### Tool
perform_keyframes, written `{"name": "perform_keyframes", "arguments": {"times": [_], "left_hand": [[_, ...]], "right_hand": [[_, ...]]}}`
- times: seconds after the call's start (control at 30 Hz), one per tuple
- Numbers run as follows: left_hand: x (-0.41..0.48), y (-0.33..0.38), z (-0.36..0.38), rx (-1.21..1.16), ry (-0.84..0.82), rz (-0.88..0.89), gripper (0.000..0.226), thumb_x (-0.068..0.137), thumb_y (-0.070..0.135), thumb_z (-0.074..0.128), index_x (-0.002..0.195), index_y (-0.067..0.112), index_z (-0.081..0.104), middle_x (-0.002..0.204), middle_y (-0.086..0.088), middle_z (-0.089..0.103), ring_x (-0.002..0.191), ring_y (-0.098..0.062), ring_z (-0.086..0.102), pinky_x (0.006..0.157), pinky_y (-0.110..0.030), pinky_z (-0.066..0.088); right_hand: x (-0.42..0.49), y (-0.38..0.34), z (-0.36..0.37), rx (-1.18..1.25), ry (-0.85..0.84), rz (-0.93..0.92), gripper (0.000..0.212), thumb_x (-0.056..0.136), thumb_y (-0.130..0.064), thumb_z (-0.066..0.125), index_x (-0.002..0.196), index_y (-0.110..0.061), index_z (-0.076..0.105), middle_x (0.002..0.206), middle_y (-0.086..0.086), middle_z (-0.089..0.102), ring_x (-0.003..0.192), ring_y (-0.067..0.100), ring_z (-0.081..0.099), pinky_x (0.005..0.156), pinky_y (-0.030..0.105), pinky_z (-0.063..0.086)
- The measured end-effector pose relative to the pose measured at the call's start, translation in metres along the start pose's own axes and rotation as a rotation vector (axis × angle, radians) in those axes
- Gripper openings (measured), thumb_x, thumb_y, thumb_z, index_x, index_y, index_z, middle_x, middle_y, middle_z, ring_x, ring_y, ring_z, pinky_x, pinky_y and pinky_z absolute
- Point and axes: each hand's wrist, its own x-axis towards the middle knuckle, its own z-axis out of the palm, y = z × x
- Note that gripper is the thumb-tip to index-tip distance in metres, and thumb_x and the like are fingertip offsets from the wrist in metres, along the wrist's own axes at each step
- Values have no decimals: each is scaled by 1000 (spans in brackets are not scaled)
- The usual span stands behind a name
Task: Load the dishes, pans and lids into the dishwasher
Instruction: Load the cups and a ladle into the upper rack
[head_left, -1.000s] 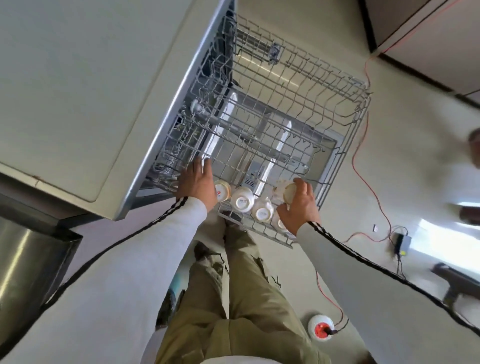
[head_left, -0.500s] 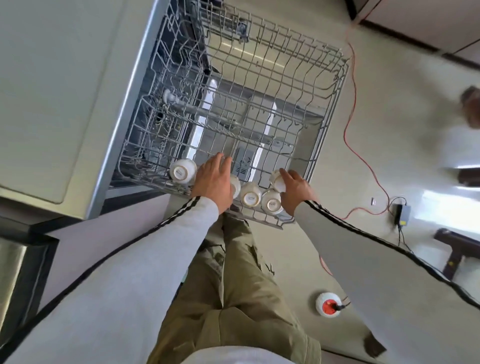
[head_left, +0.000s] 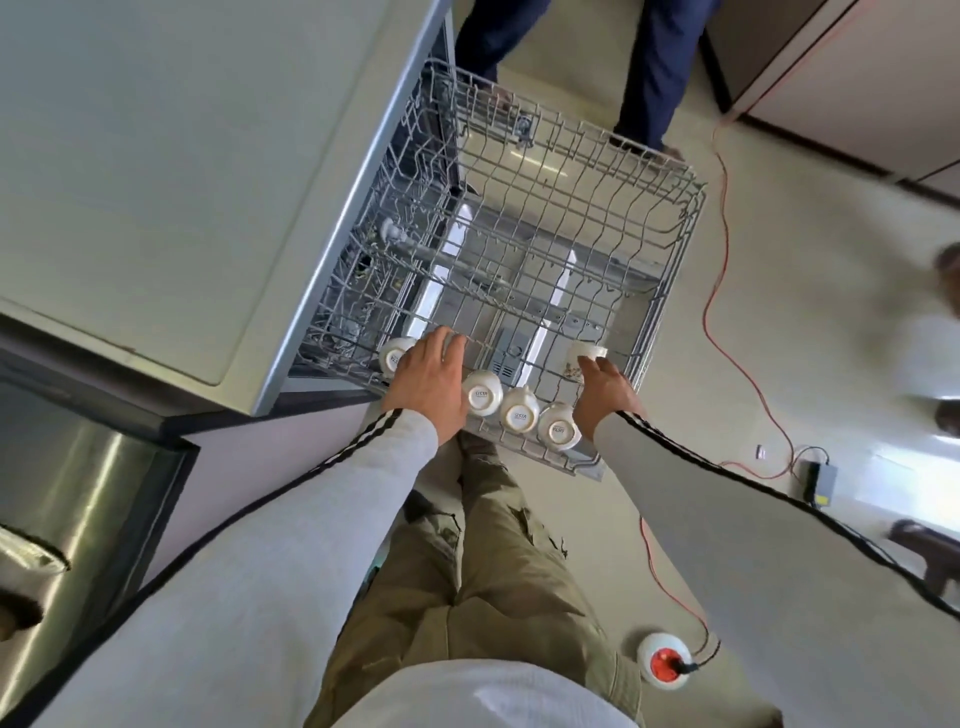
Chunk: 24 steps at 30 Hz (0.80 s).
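Fingers (head_left: 448, 345) of the left hand (head_left: 428, 384) lie straight beside a white cup (head_left: 392, 356) on the dishwasher rack (head_left: 519, 450), while the right hand (head_left: 605, 392) touches a patterned cup (head_left: 583, 358), grip unclear

Both arms outstretched; left grip (head_left: 428, 387) flat, right grip (head_left: 605, 392) loosely extended.

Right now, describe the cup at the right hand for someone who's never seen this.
On the pulled-out wire rack, white cups line the near edge. The cup at the right hand sits apart, showing a patterned side, not a stamped base.
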Motion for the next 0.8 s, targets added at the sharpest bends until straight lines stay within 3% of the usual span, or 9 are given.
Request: {"name": "perform_keyframes", "arguments": {"times": [0.13, 0.3, 0.43, 0.63, 0.8], "left_hand": [[-12, 4, -20, -2, 22, 5, 69, 83, 22, 67, 142, 15, 31, 151, -8, 29, 137, -27, 35, 110, -41, 36], [-27, -4, -52, 12, 121, -18, 72, 88, 24, 62, 148, 13, 24, 158, -7, 17, 145, -28, 21, 116, -43, 30], [-43, -30, -88, 30, 291, -116, 68, 92, 29, 55, 151, 10, 26, 159, -12, 21, 148, -30, 20, 119, -46, 24], [-81, -108, -133, 65, 420, -334, 65, 97, 35, 46, 152, 8, 25, 161, -13, 19, 149, -30, 15, 123, -44, 13], [-123, -191, -151, 12, 493, -562, 63, 101, 35, 39, 155, 13, 14, 164, -8, 7, 152, -25, 4, 124, -42, 4]], "right_hand": [[-21, -24, -12, 61, 63, -106, 68, 88, 1, 47, 150, -23, 31, 158, 1, 27, 142, 28, 31, 109, 44, 42], [-61, -87, -29, 168, 324, -480, 54, 95, -13, 48, 148, -18, 39, 156, 4, 35, 142, 26, 33, 111, 43, 40], [-87, -154, -47, 235, 462, -735, 49, 96, -13, 49, 145, -12, 44, 154, 7, 39, 141, 27, 34, 114, 39, 34], [-107, -257, -57, 162, 466, -1032, 46, 95, -12, 50, 140, -9, 48, 153, 9, 40, 142, 28, 34, 113, 45, 38], [-127, -356, -40, -4, 390, -1171, 50, 98, -21, 44, 147, -19, 38, 159, -1, 28, 146, 19, 25, 116, 40, 34]]}}
